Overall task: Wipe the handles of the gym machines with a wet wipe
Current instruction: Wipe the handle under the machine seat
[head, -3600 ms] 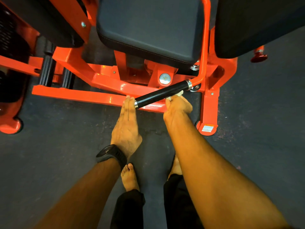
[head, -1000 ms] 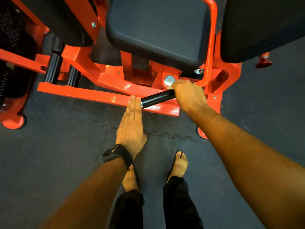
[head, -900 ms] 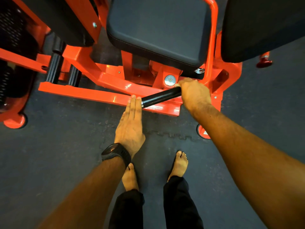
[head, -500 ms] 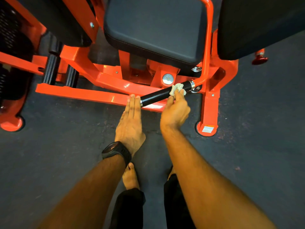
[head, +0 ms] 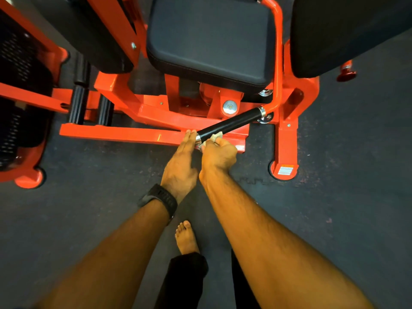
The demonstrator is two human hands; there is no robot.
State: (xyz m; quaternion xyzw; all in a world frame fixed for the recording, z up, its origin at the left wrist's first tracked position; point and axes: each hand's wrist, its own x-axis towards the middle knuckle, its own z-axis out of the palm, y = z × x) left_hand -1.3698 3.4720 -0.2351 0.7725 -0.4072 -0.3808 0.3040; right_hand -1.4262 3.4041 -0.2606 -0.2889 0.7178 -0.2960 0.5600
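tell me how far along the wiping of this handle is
Partway. Half a second ago the wet wipe sat at the far end of the black handle. Now the right grip pinches it against the near end, so one pass along that handle looks done. In hand: that near end, where the left grip touches the tip with straight fingers. Left: other machines' handles, none shown wiped.
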